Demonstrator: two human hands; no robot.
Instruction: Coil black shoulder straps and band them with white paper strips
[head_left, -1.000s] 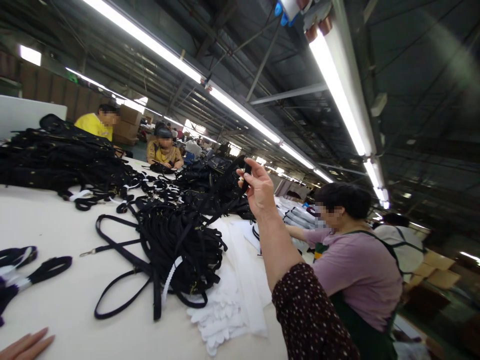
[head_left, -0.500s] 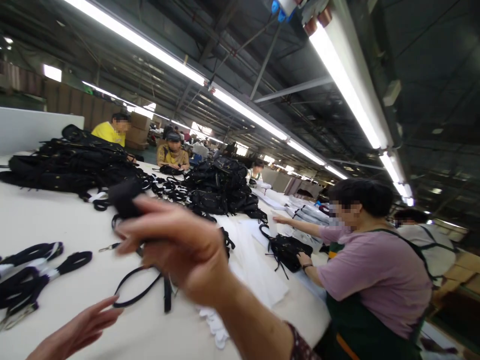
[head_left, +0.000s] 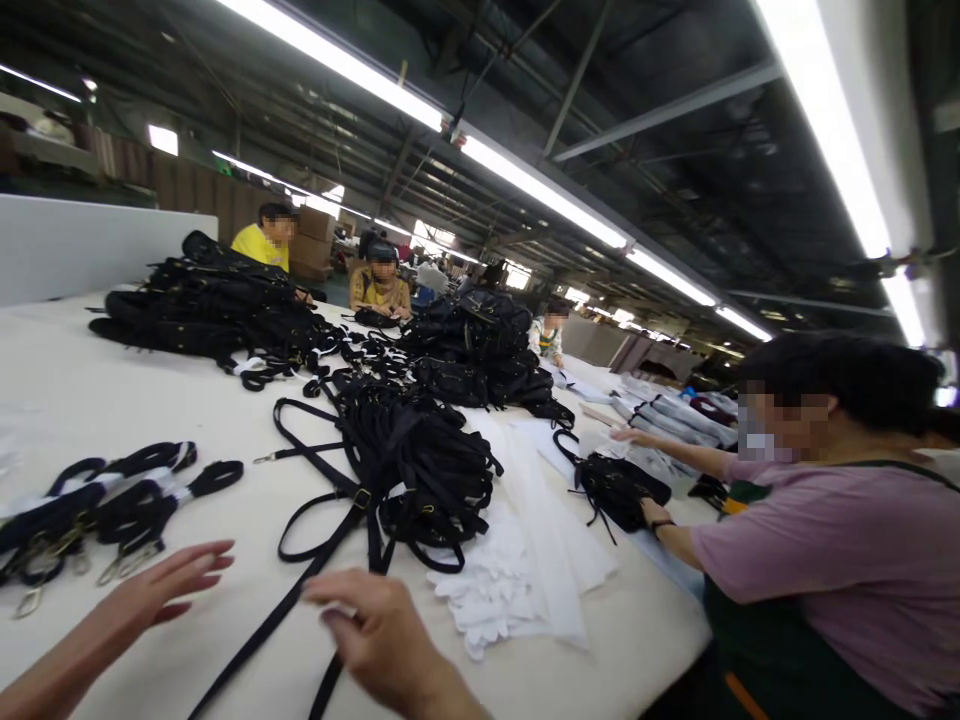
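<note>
Two bare hands are caught open: the left hand and the right hand are held apart, nothing clamped, while a black strap is laid just under the right hand, a strap bundle heaped beyond it.

My right hand hangs open just above a long, flat black webbing strap, which runs from the centre of the frame off the bottom edge. The strap leads back to a loose heap of black webbing bag straps with small brass buckles, sitting at the centre. My left hand, open and empty, is nearest the coiled black straps at lower left. Each coil is bound with a white band, and silver swivel clips trail from their ends toward the lower left.
</note>
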